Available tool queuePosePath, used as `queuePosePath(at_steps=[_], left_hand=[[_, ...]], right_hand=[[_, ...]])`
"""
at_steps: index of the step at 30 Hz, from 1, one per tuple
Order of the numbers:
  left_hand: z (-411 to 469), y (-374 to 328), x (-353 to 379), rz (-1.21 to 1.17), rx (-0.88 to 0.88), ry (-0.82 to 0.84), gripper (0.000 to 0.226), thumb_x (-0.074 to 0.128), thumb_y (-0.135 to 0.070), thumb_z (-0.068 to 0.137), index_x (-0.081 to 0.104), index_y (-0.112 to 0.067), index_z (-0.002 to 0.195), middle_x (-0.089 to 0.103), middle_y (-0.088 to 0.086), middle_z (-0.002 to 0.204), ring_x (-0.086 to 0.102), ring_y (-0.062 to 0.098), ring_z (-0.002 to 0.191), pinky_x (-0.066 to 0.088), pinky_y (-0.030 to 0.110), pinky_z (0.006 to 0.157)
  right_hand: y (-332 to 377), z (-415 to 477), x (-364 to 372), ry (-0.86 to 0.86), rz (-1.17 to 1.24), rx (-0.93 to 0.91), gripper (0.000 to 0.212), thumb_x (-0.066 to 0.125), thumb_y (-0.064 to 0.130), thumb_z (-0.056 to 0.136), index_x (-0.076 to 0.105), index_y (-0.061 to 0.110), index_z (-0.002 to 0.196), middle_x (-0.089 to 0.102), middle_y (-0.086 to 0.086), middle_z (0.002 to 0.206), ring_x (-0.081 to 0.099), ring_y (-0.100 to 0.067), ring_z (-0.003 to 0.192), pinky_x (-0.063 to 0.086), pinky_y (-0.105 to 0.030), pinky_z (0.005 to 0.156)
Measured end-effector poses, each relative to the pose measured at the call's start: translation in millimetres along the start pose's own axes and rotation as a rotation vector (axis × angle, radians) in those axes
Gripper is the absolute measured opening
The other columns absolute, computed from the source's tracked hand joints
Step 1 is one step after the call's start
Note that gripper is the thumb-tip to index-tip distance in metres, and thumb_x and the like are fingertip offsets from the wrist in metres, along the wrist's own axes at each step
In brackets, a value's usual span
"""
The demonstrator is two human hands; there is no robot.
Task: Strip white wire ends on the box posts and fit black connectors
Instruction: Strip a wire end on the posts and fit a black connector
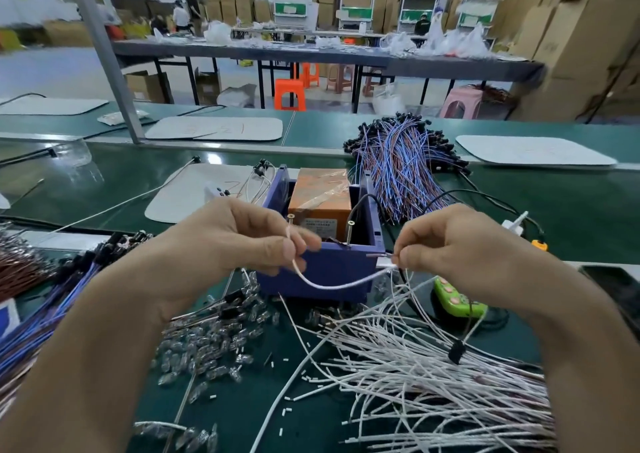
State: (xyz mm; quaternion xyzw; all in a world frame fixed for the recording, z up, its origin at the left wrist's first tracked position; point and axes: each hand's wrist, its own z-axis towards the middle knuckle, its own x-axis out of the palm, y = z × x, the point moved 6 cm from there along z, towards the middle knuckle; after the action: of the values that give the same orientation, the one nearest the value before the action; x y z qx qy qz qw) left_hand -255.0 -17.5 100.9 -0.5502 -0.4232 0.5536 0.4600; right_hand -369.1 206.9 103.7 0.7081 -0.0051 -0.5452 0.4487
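Left hand (242, 244) pinches one end of a white wire (332, 284) right up by the left post (290, 222) on the box (329, 265), right hand (460, 244) pinches the other end at the box's corner, probably steadying it for stripping.

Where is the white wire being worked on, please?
Head view, centre: the white wire sags between the left hand and right hand, pinched near both ends, before the blue box.
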Motion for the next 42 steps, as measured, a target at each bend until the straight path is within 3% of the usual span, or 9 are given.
queuePosePath(at_steps=[3, 5, 9, 12, 18, 22, 32, 37, 42], left_hand=[[-1.7, 3.1, 2.8, 0.12, -0.12, -0.011, 0.012, 0.083, -0.026, 0.078, 0.079, -0.016, 0.082, 0.078, 0.016, 0.082, 0.072, 0.021, 0.063, 0.056, 0.022, 0.057], [-1.3, 7.7, 0.4, 0.278, -0.182, -0.077, 0.006, 0.082, -0.016, 0.083, 0.081, -0.018, 0.078, 0.076, 0.013, 0.071, 0.066, 0.019, 0.053, 0.053, 0.022, 0.051], [-0.3, 16.2, -2.6, 0.645, -0.289, -0.164, 0.018, 0.076, -0.025, 0.085, 0.08, -0.029, 0.068, 0.075, -0.002, 0.063, 0.069, 0.011, 0.053, 0.055, 0.021, 0.052], [1.5, 17.8, -4.0, 0.729, -0.319, -0.223, 0.026, 0.074, -0.026, 0.086, 0.078, -0.032, 0.062, 0.072, -0.006, 0.056, 0.067, 0.008, 0.052, 0.043, 0.011, 0.045], [2.8, 12.4, -11.2, 0.734, -0.289, -0.394, 0.03, 0.072, -0.023, 0.087, 0.077, -0.034, 0.059, 0.07, -0.006, 0.055, 0.058, 0.002, 0.04, 0.035, 0.009, 0.038], [1.5, 11.2, -14.4, 0.685, -0.281, -0.425, 0.025, 0.073, -0.019, 0.089, 0.081, -0.035, 0.072, 0.071, -0.008, 0.057, 0.052, 0.003, 0.036, 0.033, 0.011, 0.035], [3.5, 12.4, -13.7, 0.715, -0.26, -0.47, 0.019, 0.079, -0.02, 0.086, 0.079, -0.033, 0.071, 0.07, -0.011, 0.055, 0.064, -0.004, 0.052, 0.039, 0.006, 0.042], [1.7, 13.4, -14.9, 0.719, -0.284, -0.508, 0.019, 0.079, -0.021, 0.083, 0.078, -0.032, 0.068, 0.069, -0.01, 0.053, 0.065, -0.001, 0.049, 0.038, 0.009, 0.037], [0.7, 7.2, -16.5, 0.784, -0.279, -0.586, 0.021, 0.081, -0.028, 0.08, 0.077, -0.038, 0.062, 0.067, -0.019, 0.052, 0.068, 0.004, 0.058, 0.05, 0.02, 0.054]], right_hand=[[9.3, 1.5, -7.0, -0.213, -0.021, -0.063, 0.014, 0.075, 0.027, 0.089, 0.076, 0.032, 0.076, 0.072, 0.01, 0.07, 0.064, -0.009, 0.069, 0.05, -0.023, 0.067], [14.8, 2.4, -4.7, -0.233, -0.01, -0.087, 0.016, 0.074, 0.025, 0.089, 0.076, 0.03, 0.074, 0.071, 0.01, 0.067, 0.061, -0.007, 0.063, 0.046, -0.023, 0.061], [17.5, 5.0, 8.8, -0.14, -0.016, -0.088, 0.016, 0.075, 0.02, 0.089, 0.077, 0.029, 0.076, 0.072, 0.012, 0.064, 0.063, 0.0, 0.06, 0.045, -0.011, 0.061], [15.8, 5.6, 12.7, -0.14, 0.067, -0.073, 0.011, 0.079, 0.017, 0.087, 0.076, 0.026, 0.081, 0.074, 0.009, 0.066, 0.067, -0.002, 0.059, 0.048, -0.017, 0.064], [14.7, 6.2, 8.8, -0.216, 0.068, -0.06, 0.015, 0.082, 0.02, 0.084, 0.073, 0.023, 0.073, 0.073, 0.01, 0.062, 0.065, 0.0, 0.053, 0.048, -0.016, 0.061], [12.1, 8.2, 9.4, -0.225, 0.069, -0.051, 0.015, 0.083, 0.02, 0.084, 0.074, 0.023, 0.072, 0.073, 0.01, 0.061, 0.064, 0.001, 0.052, 0.044, -0.008, 0.055], [8.4, 13.2, 14.7, -0.255, 0.069, -0.07, 0.016, 0.082, 0.017, 0.081, 0.074, 0.024, 0.069, 0.072, 0.012, 0.059, 0.066, 0.0, 0.053, 0.045, -0.007, 0.056], [8.5, 14.4, 18.2, -0.278, 0.093, -0.081, 0.017, 0.081, 0.015, 0.081, 0.074, 0.023, 0.067, 0.071, 0.012, 0.059, 0.068, -0.002, 0.054, 0.048, -0.009, 0.055], [9.9, 14.4, 18.4, -0.341, 0.048, -0.089, 0.017, 0.083, 0.02, 0.081, 0.074, 0.025, 0.067, 0.07, 0.014, 0.059, 0.067, -0.003, 0.055, 0.05, -0.012, 0.055]])
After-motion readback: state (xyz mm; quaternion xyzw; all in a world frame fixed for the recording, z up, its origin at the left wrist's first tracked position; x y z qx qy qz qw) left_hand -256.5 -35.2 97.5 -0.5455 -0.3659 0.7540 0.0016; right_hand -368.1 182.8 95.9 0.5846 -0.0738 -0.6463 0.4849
